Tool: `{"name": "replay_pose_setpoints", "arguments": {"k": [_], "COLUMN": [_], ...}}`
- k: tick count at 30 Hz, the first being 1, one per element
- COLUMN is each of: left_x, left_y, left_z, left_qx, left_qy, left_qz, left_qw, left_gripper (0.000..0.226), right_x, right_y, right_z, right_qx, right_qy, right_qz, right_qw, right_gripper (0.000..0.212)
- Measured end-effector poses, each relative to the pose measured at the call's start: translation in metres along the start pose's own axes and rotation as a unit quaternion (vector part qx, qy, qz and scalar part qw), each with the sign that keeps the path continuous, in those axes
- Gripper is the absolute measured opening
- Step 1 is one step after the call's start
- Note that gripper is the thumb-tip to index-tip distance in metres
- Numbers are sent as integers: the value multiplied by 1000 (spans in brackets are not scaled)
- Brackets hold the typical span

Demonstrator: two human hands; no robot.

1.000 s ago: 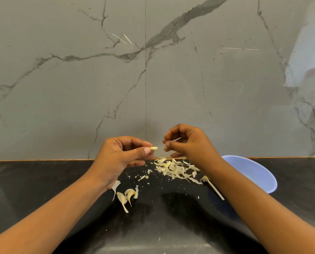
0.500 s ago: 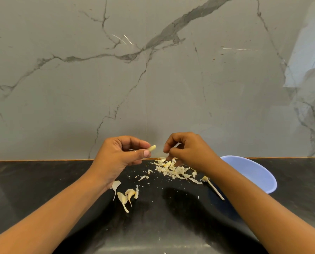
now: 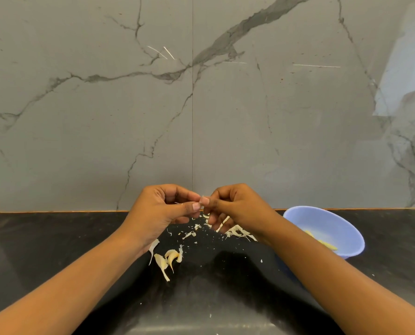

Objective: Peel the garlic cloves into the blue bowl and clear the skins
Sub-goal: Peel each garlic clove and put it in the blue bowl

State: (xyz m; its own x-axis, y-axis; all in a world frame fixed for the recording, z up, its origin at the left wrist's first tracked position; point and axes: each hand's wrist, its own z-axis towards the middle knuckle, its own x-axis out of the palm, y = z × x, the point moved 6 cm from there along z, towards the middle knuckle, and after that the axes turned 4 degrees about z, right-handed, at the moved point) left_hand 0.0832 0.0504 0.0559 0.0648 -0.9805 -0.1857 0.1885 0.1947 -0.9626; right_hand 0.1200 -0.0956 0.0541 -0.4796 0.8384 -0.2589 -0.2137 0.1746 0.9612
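Two bare forearms enter from the lower corners over a glossy black countertop flecked with pale crumbs. Curled, papery skins lie just beside the left wrist. A finer shredded heap is partly covered by the right hand. The left hand meets it fingertip to fingertip. Both are curled and pinch one garlic clove, of which only a pale sliver shows. To the right sits a round, smooth blue bowl, its near-left side hidden by the right forearm, holding yellowish peeled cloves. Behind stands a grey-veined marble wall.
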Motion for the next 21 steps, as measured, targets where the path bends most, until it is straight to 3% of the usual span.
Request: {"name": "replay_pose_setpoints", "arguments": {"k": [6,9,12,16,21], "left_x": [-4,-5,-7,-6,-6], "left_y": [2,4,5,9,11], "left_z": [2,3,4,4,5], "left_qx": [-32,-46,-54,-62,-65], "left_qy": [-9,-9,-11,-4,-5], "left_qz": [-51,-73,-81,-69,-61], "left_qw": [998,996,995,996,996], "left_gripper": [25,24,24,18,15], "right_x": [4,4,-6,-16,-20], "right_y": [1,3,5,5,-2], "right_z": [0,0,2,4,7], "right_qx": [-14,-39,-68,-60,25], "right_qy": [44,46,8,-36,-19], "right_qz": [-3,-94,-195,-157,-80], "right_qw": [999,994,978,985,996], "right_gripper": [9,3,14,17,31]}}
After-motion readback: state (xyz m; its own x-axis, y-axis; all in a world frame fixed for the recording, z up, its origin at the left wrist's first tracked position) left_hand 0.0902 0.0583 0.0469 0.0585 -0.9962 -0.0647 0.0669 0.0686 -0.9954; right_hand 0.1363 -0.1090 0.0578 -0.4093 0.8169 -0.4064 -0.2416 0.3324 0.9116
